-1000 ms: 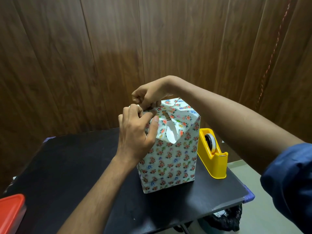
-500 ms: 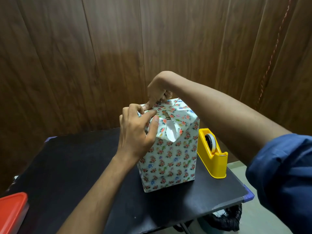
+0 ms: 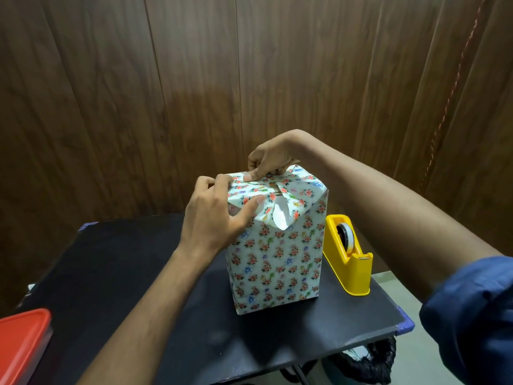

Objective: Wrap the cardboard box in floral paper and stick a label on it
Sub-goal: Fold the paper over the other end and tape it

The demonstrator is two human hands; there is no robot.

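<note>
Left hand [image 3: 213, 218]: fingers curled over the top left edge of the box [image 3: 277, 257], thumb laid flat against the near upper face, pinning the folded floral paper [image 3: 280, 195] there. It grips the corner of the wrapped top.

Right hand [image 3: 270, 159]: reaches over from behind, fingers bent down, thumb tip pressed on the top face near the far left edge. Cannot tell whether anything is pinched under the fingers.

Box: tall, upright, rectangular, standing near the middle of the black tabletop [image 3: 111, 273], toward its right edge. Fully covered on the visible sides in white paper printed with small red, blue and yellow flowers; slightly glossy. Top folds meet unevenly, leaving a narrow slit of brown cardboard showing, and one flap curls up to show its plain white underside on the near face. No label visible on the faces shown.

Yellow plastic tape dispenser [image 3: 348, 259]: just beside the box on its right, near the right edge of the tabletop, roll of tape seated in it.

Red plastic lid or container [image 3: 19, 345]: smooth, rounded corner, at the near left corner of the tabletop, partly out of frame.

Tabletop matte, dark. Brown wood-grain panels [image 3: 194, 79] behind. Blue sleeve [image 3: 477, 315] on right arm.
</note>
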